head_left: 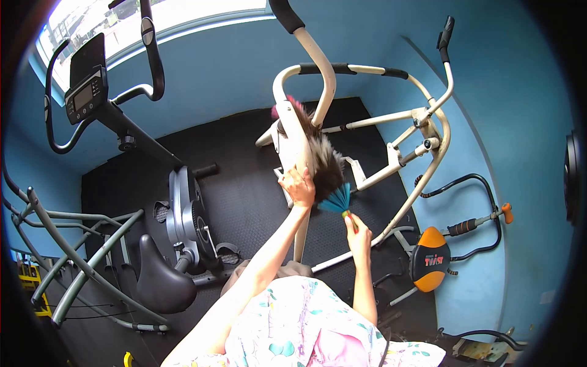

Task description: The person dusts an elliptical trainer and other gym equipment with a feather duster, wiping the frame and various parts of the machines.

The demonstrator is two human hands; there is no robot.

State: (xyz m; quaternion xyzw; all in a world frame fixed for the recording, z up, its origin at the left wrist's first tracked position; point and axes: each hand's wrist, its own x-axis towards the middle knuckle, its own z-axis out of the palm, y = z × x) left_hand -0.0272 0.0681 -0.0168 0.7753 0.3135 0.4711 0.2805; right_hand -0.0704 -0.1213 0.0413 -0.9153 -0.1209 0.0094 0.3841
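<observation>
A feather duster with brown and grey feathers [327,162], pink at its far end and teal at the near end, lies along the right side of a cream exercise machine's upright [295,137]. My right hand [358,233] is closed round its yellow and red handle, just below the teal part. On the lower end of the same upright rests my left hand [298,186], its fingers curled over the cream surface beside the feathers.
An exercise bike [183,211] with a black saddle stands at the left, near a grey metal frame [92,269]. An orange and black twister seat [430,259] leans by the right wall. Cream tubes [449,131] curve at the right. A window is at the upper left.
</observation>
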